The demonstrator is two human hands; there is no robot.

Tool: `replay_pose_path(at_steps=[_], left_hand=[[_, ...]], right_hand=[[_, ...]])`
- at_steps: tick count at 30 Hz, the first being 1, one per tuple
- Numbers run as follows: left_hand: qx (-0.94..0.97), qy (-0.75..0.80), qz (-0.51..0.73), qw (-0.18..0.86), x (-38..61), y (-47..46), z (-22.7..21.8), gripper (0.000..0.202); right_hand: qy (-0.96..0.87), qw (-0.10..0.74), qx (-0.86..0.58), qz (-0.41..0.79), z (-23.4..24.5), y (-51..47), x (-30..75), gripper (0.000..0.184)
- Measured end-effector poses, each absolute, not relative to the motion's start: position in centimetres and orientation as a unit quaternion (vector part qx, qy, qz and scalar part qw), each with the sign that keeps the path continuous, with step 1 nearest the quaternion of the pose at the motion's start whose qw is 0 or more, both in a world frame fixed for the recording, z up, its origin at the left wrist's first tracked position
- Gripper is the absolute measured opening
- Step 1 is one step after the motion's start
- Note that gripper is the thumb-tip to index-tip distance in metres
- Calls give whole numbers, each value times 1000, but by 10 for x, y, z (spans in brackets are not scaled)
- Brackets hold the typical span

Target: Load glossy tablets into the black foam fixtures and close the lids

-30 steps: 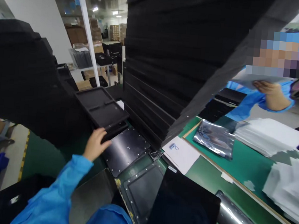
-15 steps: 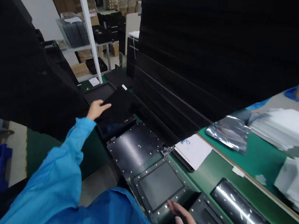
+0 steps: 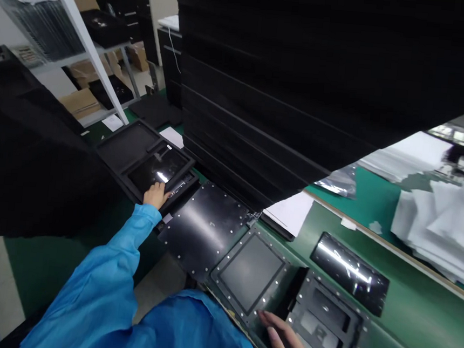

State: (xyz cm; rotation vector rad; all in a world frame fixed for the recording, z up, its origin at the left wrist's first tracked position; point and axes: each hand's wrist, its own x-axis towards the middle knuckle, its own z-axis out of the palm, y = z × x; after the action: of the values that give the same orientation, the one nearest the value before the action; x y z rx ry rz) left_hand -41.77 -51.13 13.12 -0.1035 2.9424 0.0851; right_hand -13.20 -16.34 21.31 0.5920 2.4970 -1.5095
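My left hand [image 3: 156,195] is at the near edge of a glossy black screen panel [image 3: 155,162] with a small white tag on its far edge. Its fingers are curled onto that edge. The panel lies at a slant over black trays [image 3: 126,146], and the tray beneath it is partly hidden. My right hand [image 3: 288,344] has its fingers stretched and the thumb apart, with nothing seen in it. It hovers by the near corner of a framed grey plate [image 3: 252,273]; whether it touches cannot be told. A black fixture with rectangular openings [image 3: 324,325] stands beside it.
A black plate with pale studs [image 3: 206,228] lies between the hands. A curved glossy black cover [image 3: 349,271] is on the green bench, right. A black curtain [image 3: 305,77] hangs over the far side. White sheets [image 3: 446,230] are stacked behind the bench ledge. A shelf post [image 3: 85,42] rises at left.
The panel, seen dark and matt before, now lies shining over the trays. My left hand has moved down to its near edge. The view has shifted; my right hand has hardly moved.
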Motion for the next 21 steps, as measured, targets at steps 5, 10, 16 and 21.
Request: replay_pose_path(at_steps=[5, 10, 16, 21], left_hand=[[-13, 996, -3, 91, -399, -507, 135, 41], [17, 991, -20, 129, -380, -510, 126, 39], [-14, 994, -34, 107, -374, -509, 124, 36], [-31, 997, -24, 62, -359, -499, 145, 42]], right_hand=[[838, 82, 204, -499, 209, -160, -130, 41], [840, 94, 205, -493, 213, -154, -121, 45], [823, 60, 248, -508, 214, -95, -92, 44], [754, -43, 371, -540, 174, 27, -104, 34]])
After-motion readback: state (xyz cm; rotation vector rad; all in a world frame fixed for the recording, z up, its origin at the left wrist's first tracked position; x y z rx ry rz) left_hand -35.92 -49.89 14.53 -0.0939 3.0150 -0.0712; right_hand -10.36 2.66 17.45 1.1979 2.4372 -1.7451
